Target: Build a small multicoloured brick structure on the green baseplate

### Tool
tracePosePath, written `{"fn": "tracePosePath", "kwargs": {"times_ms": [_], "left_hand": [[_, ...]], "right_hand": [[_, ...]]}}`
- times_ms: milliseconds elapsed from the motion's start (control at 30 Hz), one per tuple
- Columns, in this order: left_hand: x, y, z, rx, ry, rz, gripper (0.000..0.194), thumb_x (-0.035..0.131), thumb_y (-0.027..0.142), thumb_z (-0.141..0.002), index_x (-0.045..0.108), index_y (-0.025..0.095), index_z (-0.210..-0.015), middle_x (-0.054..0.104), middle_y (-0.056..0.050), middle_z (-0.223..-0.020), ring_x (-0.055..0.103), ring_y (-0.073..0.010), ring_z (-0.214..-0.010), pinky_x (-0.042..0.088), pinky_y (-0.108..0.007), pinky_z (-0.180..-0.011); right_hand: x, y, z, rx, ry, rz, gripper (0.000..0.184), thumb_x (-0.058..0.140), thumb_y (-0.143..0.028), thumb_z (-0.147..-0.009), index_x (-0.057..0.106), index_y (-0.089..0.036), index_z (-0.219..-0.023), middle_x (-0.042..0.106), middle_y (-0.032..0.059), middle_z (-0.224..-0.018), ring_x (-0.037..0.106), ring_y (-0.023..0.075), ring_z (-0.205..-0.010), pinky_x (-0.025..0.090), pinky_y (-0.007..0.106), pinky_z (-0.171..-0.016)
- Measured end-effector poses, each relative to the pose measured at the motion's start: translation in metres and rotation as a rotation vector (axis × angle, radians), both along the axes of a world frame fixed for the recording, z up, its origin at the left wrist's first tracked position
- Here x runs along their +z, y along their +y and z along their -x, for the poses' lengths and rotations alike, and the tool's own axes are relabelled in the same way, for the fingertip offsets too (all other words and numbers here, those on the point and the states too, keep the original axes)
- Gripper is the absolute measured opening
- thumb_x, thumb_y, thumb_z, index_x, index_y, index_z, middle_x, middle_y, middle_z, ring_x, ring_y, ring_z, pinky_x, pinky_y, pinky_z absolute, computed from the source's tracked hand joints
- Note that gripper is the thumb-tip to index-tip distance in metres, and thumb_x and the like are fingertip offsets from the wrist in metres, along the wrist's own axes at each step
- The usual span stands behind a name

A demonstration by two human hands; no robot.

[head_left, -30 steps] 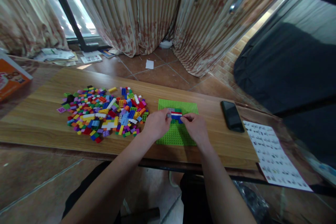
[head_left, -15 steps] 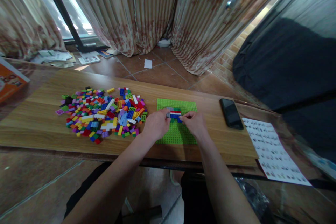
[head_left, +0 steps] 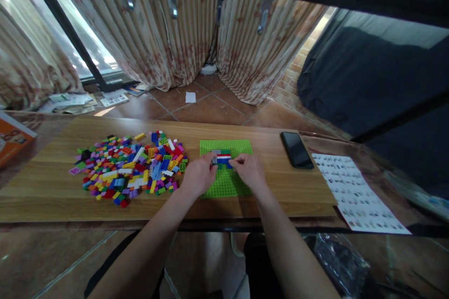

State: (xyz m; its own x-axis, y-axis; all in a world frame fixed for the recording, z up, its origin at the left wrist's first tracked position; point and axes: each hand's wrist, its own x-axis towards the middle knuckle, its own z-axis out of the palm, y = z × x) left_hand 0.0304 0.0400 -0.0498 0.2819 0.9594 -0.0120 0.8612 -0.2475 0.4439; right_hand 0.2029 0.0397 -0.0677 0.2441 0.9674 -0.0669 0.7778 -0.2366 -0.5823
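Brick assembly (head_left: 223, 158) under my fingers, seen from the head camera: the small, multicolored block lies over the upper middle of a lime-green baseplate (head_left: 228, 188) on a wood-topped counter (head_left: 287, 203). My left hand (head_left: 200, 174) grasps its left end, while the thumb and forefinger of my right hand (head_left: 251, 171) pinch a blue brick (head_left: 230, 164) at its lower right. A handful of bricks is already together, by my judgment an early stage, with most of the plate's studs uncovered and a great many loose bricks (head_left: 131, 168) unjoined in a broad heap to my left. The block is compact and roughly rectangular, banded in green, red, white and blue, with gray toward its upper left; my left fingers hide part of that end. Whether it is pressed onto the studs or held just above them, I cannot tell, nor whether the pinched blue brick is seated. To my right, a dark phone (head_left: 297, 150) lies near a printed sheet (head_left: 356, 191) of small pictures, too small to make out.
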Motion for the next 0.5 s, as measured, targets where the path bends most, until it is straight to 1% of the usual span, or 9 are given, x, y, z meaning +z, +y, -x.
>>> {"fn": "tracePosePath", "kwargs": {"times_ms": [100, 167, 267, 333, 400, 500], "left_hand": [[0.0, 0.001, 0.001, -0.004, -0.008, 0.011, 0.032, 0.052, 0.024, -0.089, 0.06, 0.021, -0.119, 0.073, -0.007, -0.099, 0.069, -0.022, -0.086, 0.049, -0.031, -0.077], [0.0, 0.002, 0.002, -0.01, -0.02, 0.016, 0.031, 0.052, 0.025, -0.089, 0.06, 0.021, -0.119, 0.073, -0.006, -0.096, 0.069, -0.0222, -0.085, 0.049, -0.031, -0.076], [-0.001, 0.002, 0.004, -0.007, -0.032, 0.021, 0.03, 0.051, 0.025, -0.09, 0.061, 0.021, -0.118, 0.074, -0.005, -0.094, 0.069, -0.0222, -0.084, 0.049, -0.031, -0.075], [-0.001, 0.003, 0.005, 0.003, -0.039, 0.023, 0.03, 0.051, 0.025, -0.09, 0.062, 0.021, -0.118, 0.074, -0.005, -0.093, 0.069, -0.0224, -0.083, 0.049, -0.031, -0.075], [-0.001, 0.004, 0.007, 0.012, -0.053, 0.025, 0.03, 0.051, 0.025, -0.09, 0.063, 0.021, -0.117, 0.075, -0.005, -0.093, 0.07, -0.0228, -0.084, 0.049, -0.032, -0.076], [0.001, 0.005, 0.008, 0.022, -0.075, 0.022, 0.028, 0.051, 0.025, -0.09, 0.065, 0.02, -0.113, 0.075, -0.005, -0.093, 0.07, -0.0233, -0.084, 0.049, -0.032, -0.075]], "right_hand": [[-0.001, 0.002, -0.006, 0.022, 0.065, -0.014, 0.035, 0.055, -0.042, -0.087, 0.069, -0.021, -0.064, 0.069, 0.0021, -0.061, 0.06, 0.0151, -0.058, 0.036, 0.025, -0.053], [-0.001, 0.003, -0.01, 0.01, 0.096, -0.049, 0.041, 0.048, -0.042, -0.09, 0.067, -0.019, -0.062, 0.068, 0.0027, -0.059, 0.058, 0.0142, -0.055, 0.035, 0.025, -0.053], [0.002, 0.005, -0.013, -0.031, 0.096, -0.119, 0.039, 0.046, -0.04, -0.09, 0.066, -0.018, -0.065, 0.068, 0.0033, -0.059, 0.058, 0.0144, -0.054, 0.035, 0.025, -0.054], [0.006, 0.004, -0.012, -0.036, 0.071, -0.178, 0.038, 0.047, -0.039, -0.089, 0.065, -0.018, -0.063, 0.067, 0.0038, -0.059, 0.057, 0.0149, -0.055, 0.034, 0.026, -0.055], [0.01, 0.002, -0.009, -0.015, 0.065, -0.235, 0.037, 0.047, -0.038, -0.089, 0.063, -0.018, -0.062, 0.067, 0.0036, -0.059, 0.057, 0.0149, -0.055, 0.033, 0.026, -0.056], [0.015, -0.001, -0.004, 0.024, 0.094, -0.284, 0.035, 0.047, -0.037, -0.089, 0.064, -0.018, -0.065, 0.067, 0.0027, -0.061, 0.057, 0.0148, -0.056, 0.034, 0.026, -0.057]]}}
